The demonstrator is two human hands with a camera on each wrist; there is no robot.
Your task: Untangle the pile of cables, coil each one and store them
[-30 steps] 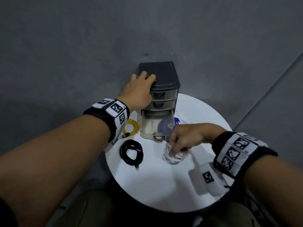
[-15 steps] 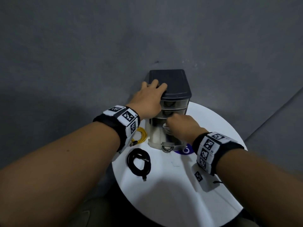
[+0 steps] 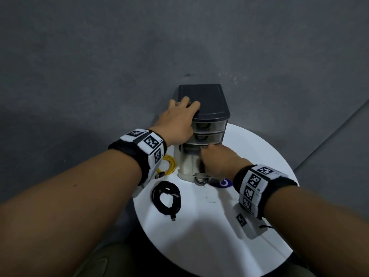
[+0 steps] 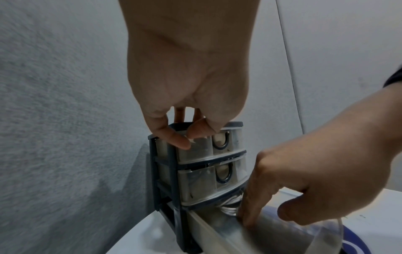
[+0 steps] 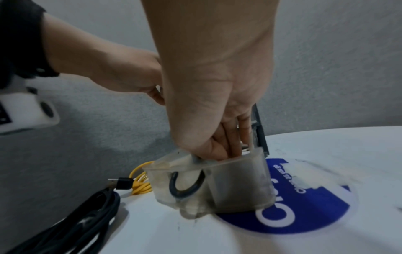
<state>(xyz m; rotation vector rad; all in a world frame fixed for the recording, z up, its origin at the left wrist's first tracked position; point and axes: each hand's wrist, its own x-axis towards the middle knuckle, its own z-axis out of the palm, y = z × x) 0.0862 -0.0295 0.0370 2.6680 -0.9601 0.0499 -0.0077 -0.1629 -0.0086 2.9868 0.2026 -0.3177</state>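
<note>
1. I'm seeing the left hand (image 3: 175, 120) resting on the top front-left corner of the three-drawer organizer (image 3: 203, 120); fingers are lying over the dark lid, and in the left wrist view the thumb and a fingertip are curling down against the top drawer's front. Nothing pinched, just bracing the unit.
2. The right hand (image 3: 217, 160) is reaching into the bottom drawer (image 5: 217, 185), which is pulled out toward me. Fingers (image 5: 228, 146) are bunched together and dipping below the drawer rim, w/ the thumb outside it.
3. I'm catching white cable loops (image 4: 230, 208) at the fingertips, at the back of that drawer. Can't tell whether the fingers are actually gripping them or only pressing on them.
4. The black cable (image 3: 166, 197) is lying coiled on the white round counter (image 3: 199, 246), front-left of the organizer, connector end trailing toward me.
5. The yellow cable (image 3: 169, 163) is sitting coiled just left of the organizer, partly hidden behind the left wristband; its dark plug (image 5: 123, 183) is lying near the black coil.
6. A blue round sticker (image 5: 304, 202) is showing on the counter, partly under the open drawer's front right.
7. Top and middle drawers are sitting pushed in.
</note>
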